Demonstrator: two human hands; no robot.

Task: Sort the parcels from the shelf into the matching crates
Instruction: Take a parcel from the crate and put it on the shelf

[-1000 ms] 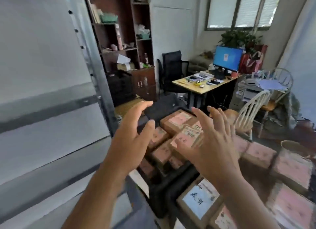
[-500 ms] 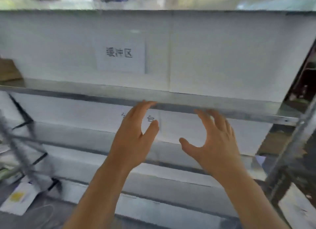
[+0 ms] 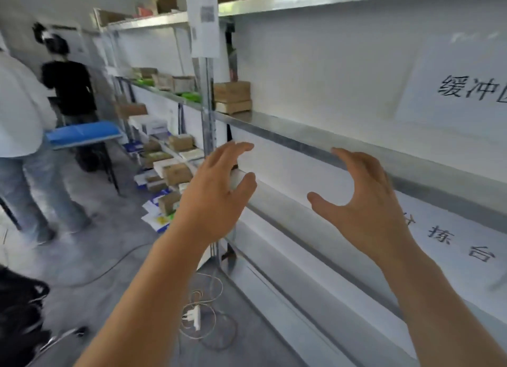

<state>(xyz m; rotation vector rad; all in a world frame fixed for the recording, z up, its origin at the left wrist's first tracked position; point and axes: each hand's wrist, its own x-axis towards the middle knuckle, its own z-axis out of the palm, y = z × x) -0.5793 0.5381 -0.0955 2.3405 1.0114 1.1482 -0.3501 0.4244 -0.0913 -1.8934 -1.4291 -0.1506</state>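
My left hand and my right hand are both raised in front of a metal shelf, fingers spread and relaxed, holding nothing. Two stacked brown parcels sit on the middle shelf board, up and to the left of my left hand. More brown parcels lie on the lower boards of the shelf unit further left. The board in front of my hands carries nothing. No crates are in view.
Two people stand at the left by a blue-topped table. A white power strip with cables lies on the floor by the shelf post. Paper signs hang on the shelf's white back panels.
The view has swung left from the crates of parcels to the shelf, then further left along it. Both hands stay raised and hold nothing.
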